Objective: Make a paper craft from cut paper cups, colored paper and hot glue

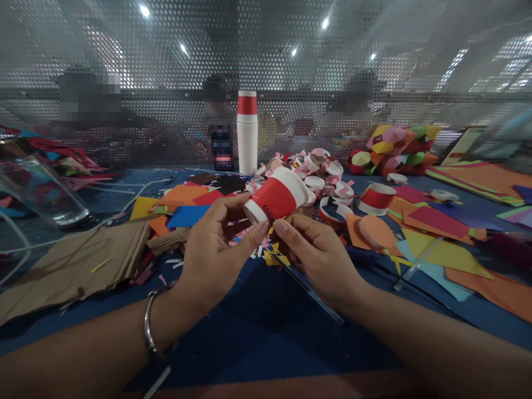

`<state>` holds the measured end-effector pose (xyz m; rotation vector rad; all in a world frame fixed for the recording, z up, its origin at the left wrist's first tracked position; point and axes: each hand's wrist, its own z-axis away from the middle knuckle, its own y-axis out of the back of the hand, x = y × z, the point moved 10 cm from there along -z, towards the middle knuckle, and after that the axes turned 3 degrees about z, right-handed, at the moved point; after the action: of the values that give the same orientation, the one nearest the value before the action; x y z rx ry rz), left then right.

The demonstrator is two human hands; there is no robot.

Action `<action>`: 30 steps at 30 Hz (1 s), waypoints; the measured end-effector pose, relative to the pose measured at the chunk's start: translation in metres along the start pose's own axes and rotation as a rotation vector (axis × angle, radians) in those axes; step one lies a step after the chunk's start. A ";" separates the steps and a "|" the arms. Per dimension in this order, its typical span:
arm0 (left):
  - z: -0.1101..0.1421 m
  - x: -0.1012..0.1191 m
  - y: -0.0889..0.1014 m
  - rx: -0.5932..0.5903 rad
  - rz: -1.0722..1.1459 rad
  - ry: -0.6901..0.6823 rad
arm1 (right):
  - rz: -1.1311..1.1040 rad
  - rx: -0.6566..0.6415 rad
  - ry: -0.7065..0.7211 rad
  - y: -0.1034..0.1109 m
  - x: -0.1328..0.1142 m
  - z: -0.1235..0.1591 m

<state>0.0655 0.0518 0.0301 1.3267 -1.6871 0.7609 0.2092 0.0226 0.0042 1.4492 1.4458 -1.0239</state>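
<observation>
A red and white paper cup (276,195) is tilted in front of me, its wider end toward the upper right. My left hand (222,241) is closed around its narrower end, thumb below and fingers behind. My right hand (318,252) is pinched at the cup's lower side, close to the left thumb. A small dark sliver shows by its fingertips, but what they hold is mostly hidden. Below that hand a thin translucent stick (318,299) runs down to the right; whether it is held I cannot tell. Yellow paper scraps (275,257) lie beneath the cup.
Behind stand a tall stack of paper cups (247,141) and a phone (221,147). A heap of cut cup rings (320,172) lies to their right. Flattened cardboard (83,266) and a tilted glass (45,191) are at left, coloured paper (449,252) at right.
</observation>
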 end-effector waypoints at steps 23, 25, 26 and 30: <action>0.000 -0.006 0.003 0.038 0.013 0.077 | 0.021 -0.021 0.006 -0.002 -0.001 -0.001; 0.000 -0.006 0.003 0.046 0.001 0.082 | 0.041 -0.021 -0.001 -0.002 -0.001 -0.001; 0.001 -0.005 0.003 0.047 -0.001 0.084 | 0.050 -0.022 -0.004 -0.001 0.000 -0.001; 0.000 0.000 0.002 0.055 0.022 0.061 | 0.061 -0.022 -0.003 -0.001 0.001 -0.001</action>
<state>0.0635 0.0528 0.0302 1.3114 -1.6454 0.8571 0.2084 0.0238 0.0040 1.4664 1.3981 -0.9701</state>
